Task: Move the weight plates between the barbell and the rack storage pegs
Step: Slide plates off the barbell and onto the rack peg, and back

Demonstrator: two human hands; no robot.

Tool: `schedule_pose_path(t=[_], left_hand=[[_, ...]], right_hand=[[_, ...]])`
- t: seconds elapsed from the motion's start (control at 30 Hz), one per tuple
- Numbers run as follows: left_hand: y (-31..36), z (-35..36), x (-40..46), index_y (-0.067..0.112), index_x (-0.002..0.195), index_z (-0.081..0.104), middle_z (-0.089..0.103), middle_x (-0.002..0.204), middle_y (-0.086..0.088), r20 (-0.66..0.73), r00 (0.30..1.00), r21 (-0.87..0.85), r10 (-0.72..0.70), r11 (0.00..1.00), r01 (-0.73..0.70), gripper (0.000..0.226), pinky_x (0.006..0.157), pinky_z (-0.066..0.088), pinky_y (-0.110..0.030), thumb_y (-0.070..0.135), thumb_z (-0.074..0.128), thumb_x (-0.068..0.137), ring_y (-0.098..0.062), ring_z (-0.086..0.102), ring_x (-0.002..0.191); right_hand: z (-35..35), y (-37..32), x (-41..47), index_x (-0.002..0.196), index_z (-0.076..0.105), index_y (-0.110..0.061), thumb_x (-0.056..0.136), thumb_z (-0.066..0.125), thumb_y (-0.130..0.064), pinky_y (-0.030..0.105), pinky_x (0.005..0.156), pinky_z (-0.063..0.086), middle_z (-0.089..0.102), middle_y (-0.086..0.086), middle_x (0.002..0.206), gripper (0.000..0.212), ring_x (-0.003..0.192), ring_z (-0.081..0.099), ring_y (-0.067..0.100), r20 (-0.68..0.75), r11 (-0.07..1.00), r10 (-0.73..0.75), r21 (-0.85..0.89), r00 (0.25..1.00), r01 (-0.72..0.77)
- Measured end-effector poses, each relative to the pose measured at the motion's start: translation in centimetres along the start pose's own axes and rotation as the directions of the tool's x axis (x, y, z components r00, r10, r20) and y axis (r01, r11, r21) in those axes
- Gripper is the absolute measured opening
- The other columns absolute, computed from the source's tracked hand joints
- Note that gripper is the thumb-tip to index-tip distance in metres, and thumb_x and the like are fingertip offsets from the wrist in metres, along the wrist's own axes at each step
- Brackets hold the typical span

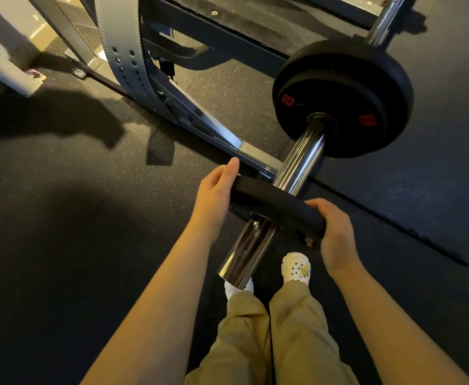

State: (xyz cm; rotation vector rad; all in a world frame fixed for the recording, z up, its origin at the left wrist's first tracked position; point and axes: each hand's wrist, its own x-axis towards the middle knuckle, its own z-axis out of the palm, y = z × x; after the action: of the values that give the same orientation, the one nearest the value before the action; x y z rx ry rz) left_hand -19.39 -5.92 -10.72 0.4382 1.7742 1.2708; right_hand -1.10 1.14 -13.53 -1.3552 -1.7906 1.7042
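A chrome barbell sleeve (301, 159) points toward me. A small black weight plate (275, 204) sits threaded on it about halfway along. My left hand (216, 190) grips the plate's left edge, and my right hand (334, 234) grips its right edge. Farther up the sleeve, a large black plate (344, 95) with red labels rests against the collar. The sleeve's free end (238, 269) sticks out below the small plate.
The rack's dark steel frame (200, 118) and a grey perforated upright (124, 51) stand to the left and behind the bar. Black rubber flooring (74, 218) surrounds me. My feet in white clogs (295, 268) are just under the sleeve's end.
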Motion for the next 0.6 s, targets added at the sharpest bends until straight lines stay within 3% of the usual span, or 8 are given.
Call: schedule_pose_path(t=[0.1,0.17,0.3,0.37,0.47,0.6], left_hand=[[-0.6,-0.4,-0.4,0.02,0.079,0.051,0.05,0.08,0.003,0.04,0.999,-0.04,-0.02,0.999,0.021,0.032,0.082,0.036,-0.026,0.044,0.042,0.098,-0.011,0.051,0.083],[-1.2,-0.9,-0.4,0.022,0.079,0.054,0.055,0.086,0.001,0.046,0.996,-0.091,-0.075,0.993,0.079,0.035,0.097,0.035,-0.035,0.054,0.044,0.091,-0.018,0.054,0.097],[-2.3,-1.5,-0.6,0.024,0.076,0.061,0.062,0.101,-0.003,-0.011,0.961,-0.38,-0.276,0.89,0.251,0.034,0.116,0.021,-0.045,0.057,0.053,0.081,-0.027,0.049,0.12],[-2.3,-1.6,-0.3,0.025,0.068,0.064,0.064,0.097,-0.002,-0.027,0.954,-0.393,-0.299,0.88,0.265,0.034,0.116,0.021,-0.045,0.057,0.055,0.079,-0.025,0.051,0.117],[-1.8,-1.5,-0.3,0.027,0.059,0.063,0.064,0.077,0.006,0.005,0.966,-0.316,-0.26,0.916,0.248,0.046,0.109,0.029,-0.038,0.048,0.044,0.095,-0.018,0.055,0.1],[-1.2,-1.3,-0.6,0.021,0.081,0.055,0.058,0.089,0.002,0.001,0.977,-0.195,-0.213,0.958,0.209,0.034,0.093,0.026,-0.032,0.046,0.039,0.098,-0.012,0.051,0.093]], right_hand=[[0.1,-0.5,-0.1,0.096,0.059,-0.013,0.085,0.033,-0.036,0.016,0.051,0.046,0.059,0.004,0.088,0.037,0.074,0.057,0.007,-0.024,0.999,-0.007,-0.031,1.0,0.006],[0.6,-1.4,-0.5,0.092,0.059,-0.013,0.086,0.031,-0.037,0.019,0.054,0.044,0.058,0.004,0.082,0.038,0.071,0.056,0.009,-0.041,0.997,-0.025,-0.073,0.999,0.022],[1.5,-3.2,-0.4,0.075,0.055,-0.01,0.089,0.03,-0.038,0.021,0.05,0.035,0.051,0.01,0.063,0.041,0.051,0.043,0.014,0.005,0.963,-0.08,-0.259,0.997,0.078],[1.8,-3.4,-0.2,0.068,0.054,-0.01,0.088,0.032,-0.04,0.021,0.049,0.033,0.047,0.009,0.058,0.043,0.049,0.04,0.012,-0.01,0.96,-0.106,-0.262,0.994,0.1],[1.9,-2.9,-0.5,0.066,0.055,-0.005,0.089,0.036,-0.039,0.022,0.047,0.033,0.046,0.01,0.054,0.046,0.047,0.041,0.019,-0.075,0.969,-0.167,-0.195,0.983,0.149],[1.6,-1.6,-0.8,0.068,0.053,-0.001,0.083,0.036,-0.044,0.024,0.05,0.037,0.047,0.012,0.06,0.048,0.055,0.046,0.024,-0.1,0.987,-0.15,-0.076,0.984,0.143]])
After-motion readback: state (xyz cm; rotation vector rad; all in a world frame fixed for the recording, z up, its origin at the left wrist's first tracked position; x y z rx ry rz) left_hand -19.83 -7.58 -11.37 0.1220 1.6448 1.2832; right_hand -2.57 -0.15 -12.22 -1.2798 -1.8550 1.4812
